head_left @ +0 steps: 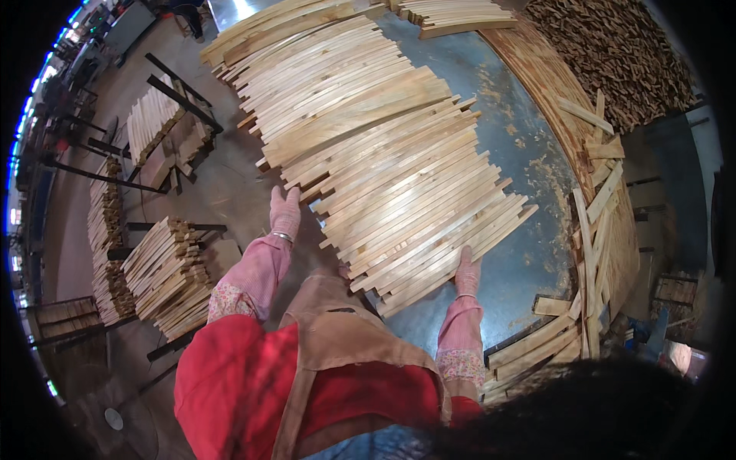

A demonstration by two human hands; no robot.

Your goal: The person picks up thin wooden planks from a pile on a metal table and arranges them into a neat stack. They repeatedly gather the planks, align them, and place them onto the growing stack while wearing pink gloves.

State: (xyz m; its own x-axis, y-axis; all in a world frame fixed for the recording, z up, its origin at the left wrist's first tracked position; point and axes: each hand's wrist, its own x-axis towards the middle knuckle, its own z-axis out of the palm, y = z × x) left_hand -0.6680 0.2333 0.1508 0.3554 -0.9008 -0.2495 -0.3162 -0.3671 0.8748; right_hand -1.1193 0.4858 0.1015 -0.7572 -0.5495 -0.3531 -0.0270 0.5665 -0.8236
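Slats of pale wood, narrow and straight [414, 222], laid side by side in one broad slanting sheet on blue-grey smooth tabletop [529, 249]; ends uneven along both sides. Within the sheet, one wider pale plank with curved edge [360, 115]. Left hand [285, 211], below pink sleeve [264, 264]: spread, thumb apart from fingers, nothing visibly held; just beside the left slat ends, contact cannot be told. Right hand [467, 272]: fingers extended, close together, at the near right edge of the slats; apparently touching, but cannot tell whether gripping.

Surroundings, right: pale yellow sawdust [548, 184] scattered over the tabletop; beyond it, long brown curved-looking wooden panel [548, 73], with loose pale wood strips [602, 195] lying crosswise on its near part. Lower right: pale planks [537, 349] stacked close to the right forearm. Upper right: big heap of dark brown wood pieces [613, 57]. Far end of the tabletop: second pale slat bundle [460, 17].

Left, off the tabletop: pale stick stacks [172, 268] among black metal bars [184, 106]. Near edge of the sheet close to tan apron [345, 330]. Lower right of view blocked by dark blurred mass [567, 414].
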